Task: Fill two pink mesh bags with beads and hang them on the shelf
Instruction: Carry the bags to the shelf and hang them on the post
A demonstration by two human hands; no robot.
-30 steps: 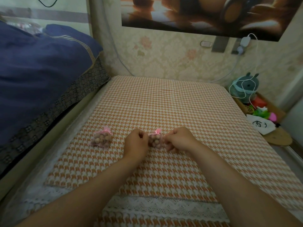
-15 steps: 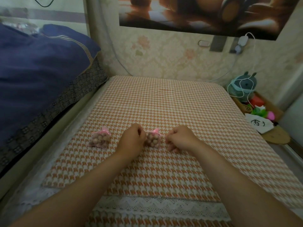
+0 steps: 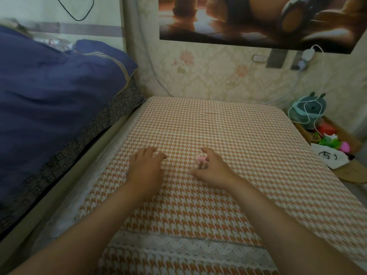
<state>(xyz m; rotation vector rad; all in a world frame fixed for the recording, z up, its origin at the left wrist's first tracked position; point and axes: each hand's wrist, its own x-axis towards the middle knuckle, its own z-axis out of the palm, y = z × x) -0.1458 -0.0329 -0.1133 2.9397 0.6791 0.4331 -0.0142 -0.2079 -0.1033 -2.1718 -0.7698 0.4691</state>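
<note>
One pink mesh bag of beads (image 3: 199, 162) with a pink bow shows between the thumb and curled fingers of my right hand (image 3: 213, 169), which grips it low over the houndstooth tabletop (image 3: 218, 126). My left hand (image 3: 147, 165) lies palm down on the cloth to the left, fingers bent forward. The other bag is not visible; my left hand covers the spot where it lay. No shelf is in view.
A blue quilt (image 3: 55, 96) on a bed borders the table's left side. At the right edge sit a teal plush toy (image 3: 309, 110) with a white cable, a box of colourful bits (image 3: 333, 139) and a white cloth (image 3: 327, 155). A wallpapered wall closes the far side.
My hands have parted. The left hand moved left onto the place of the first bag; the right hand closed round the second bag, which earlier sat between both hands.
</note>
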